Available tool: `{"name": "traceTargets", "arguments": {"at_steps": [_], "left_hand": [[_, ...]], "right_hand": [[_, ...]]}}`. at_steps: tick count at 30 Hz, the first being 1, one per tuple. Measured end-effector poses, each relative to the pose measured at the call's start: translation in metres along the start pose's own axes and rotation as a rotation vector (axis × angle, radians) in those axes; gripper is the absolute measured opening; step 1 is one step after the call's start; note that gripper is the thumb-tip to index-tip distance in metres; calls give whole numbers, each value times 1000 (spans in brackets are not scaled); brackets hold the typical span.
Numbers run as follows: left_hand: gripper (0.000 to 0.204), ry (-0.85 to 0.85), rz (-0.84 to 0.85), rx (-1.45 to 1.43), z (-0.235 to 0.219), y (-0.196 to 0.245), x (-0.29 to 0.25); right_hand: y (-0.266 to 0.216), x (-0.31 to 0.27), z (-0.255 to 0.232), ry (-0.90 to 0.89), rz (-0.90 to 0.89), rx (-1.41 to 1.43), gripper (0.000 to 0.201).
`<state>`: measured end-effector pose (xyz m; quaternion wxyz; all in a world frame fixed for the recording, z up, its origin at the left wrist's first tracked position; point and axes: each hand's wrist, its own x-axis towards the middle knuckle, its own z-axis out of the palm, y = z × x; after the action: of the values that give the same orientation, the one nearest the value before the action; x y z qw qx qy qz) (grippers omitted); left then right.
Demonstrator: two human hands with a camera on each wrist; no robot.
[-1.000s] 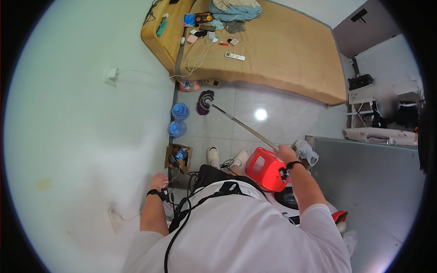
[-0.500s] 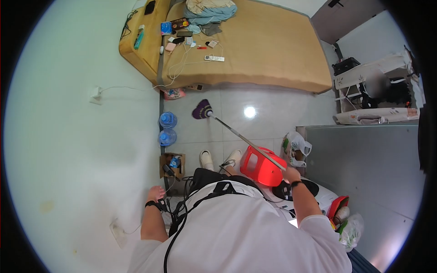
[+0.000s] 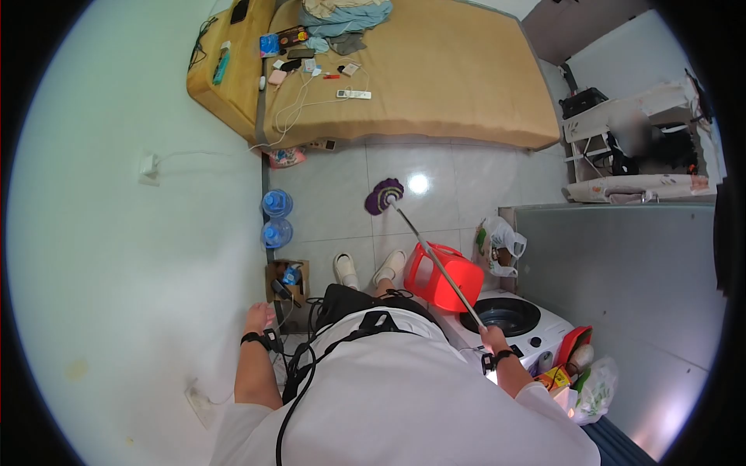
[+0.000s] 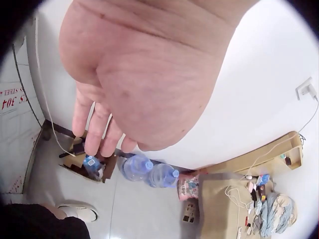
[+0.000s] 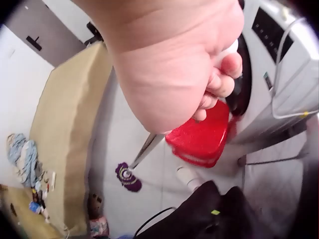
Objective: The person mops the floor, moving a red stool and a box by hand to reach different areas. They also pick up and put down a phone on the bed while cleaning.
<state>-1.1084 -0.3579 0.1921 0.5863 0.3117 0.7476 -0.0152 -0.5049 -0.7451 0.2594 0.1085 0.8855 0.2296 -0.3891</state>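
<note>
My right hand (image 3: pixel 493 339) grips the upper end of a mop's metal pole (image 3: pixel 440 266), its fingers curled round it in the right wrist view. The pole slants down and away past a red plastic stool (image 3: pixel 454 281). At its far end the purple mop head (image 3: pixel 378 200) lies on the tiled floor, ahead of the feet; the right wrist view shows the same mop head (image 5: pixel 128 177). My left hand (image 3: pixel 259 317) hangs near the wall on the left with relaxed fingers (image 4: pixel 98 124) and holds nothing.
Two blue water jugs (image 3: pixel 277 217) and a cardboard box (image 3: pixel 275 272) stand along the left wall. Beyond the floor is a bed (image 3: pixel 435 85) with small items on it. A white washing machine (image 3: pixel 536 335) and a plastic bag (image 3: pixel 503 247) are on the right.
The mop head has moved right across the floor, away from the water jugs. My right hand has drawn back toward the body, lower in view. The left hand stays by the wall.
</note>
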Motion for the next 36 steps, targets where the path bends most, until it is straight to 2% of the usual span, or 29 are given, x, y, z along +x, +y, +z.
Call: {"name": "traceTargets", "arguments": {"at_steps": [2,3,4,6,8,10,13,15,16,18,19,20,21,23,25,29,31,33,34,35,36], "left_hand": [[34,-10,-6,8,-4,-1,-1],[35,-16,-15,6,-7,-2,-3],[36,-22,-25,3,-8,-4,-6],[36,-16,-30,7,-12,-5,-12],[36,-6,-31,9,-15,-9,-16],[37,24,-48,-39,-23,-19,-19],[38,30,-63,-64,-32,-25,-30],[39,34,-66,-69,-37,-33,-32],[39,35,-82,-68,-39,-37,-32],[38,35,-112,-79,-40,-40,-37],[38,28,-108,-81,-40,-44,-37],[37,27,-124,-110,-40,-49,-33],[36,25,-144,-139,-39,-55,-30],[36,-6,-147,-146,-38,-60,-25],[36,-38,-155,-154,-38,-69,-15],[35,-76,-151,-174,-35,-73,14],[35,-86,-152,-157,-28,-66,20],[35,-65,-111,-52,-27,-51,21],[35,-70,-107,-45,-28,-40,20],[35,-88,-73,-4,-27,-27,17],[35,-105,-41,32,-25,-17,14]], "right_hand": [[-29,28,1,-189,125,182,51],[-49,38,-4,-193,46,126,50],[-77,37,-18,-195,-40,240,43],[-120,57,-29,-233,73,429,35],[-142,99,-27,-227,-50,476,30],[-175,128,-40,-311,-74,523,24],[-223,161,-58,-356,-136,559,26],[-240,187,-51,-359,-145,410,25],[-243,181,-51,-361,-145,417,25],[-247,166,-56,-278,-176,543,42],[-241,159,-56,-270,-175,542,42],[-225,153,-51,-178,-211,380,45],[-205,148,-44,-87,-241,215,49],[-147,153,-13,-12,-192,101,49],[-102,133,-5,-222,69,96,47],[4,79,21,-459,181,-70,43],[49,30,28,-710,660,515,27],[36,-51,27,-471,871,579,12],[42,-50,35,-469,877,588,12],[71,-58,46,-512,880,649,13],[151,-73,50,-553,883,705,13]]}}
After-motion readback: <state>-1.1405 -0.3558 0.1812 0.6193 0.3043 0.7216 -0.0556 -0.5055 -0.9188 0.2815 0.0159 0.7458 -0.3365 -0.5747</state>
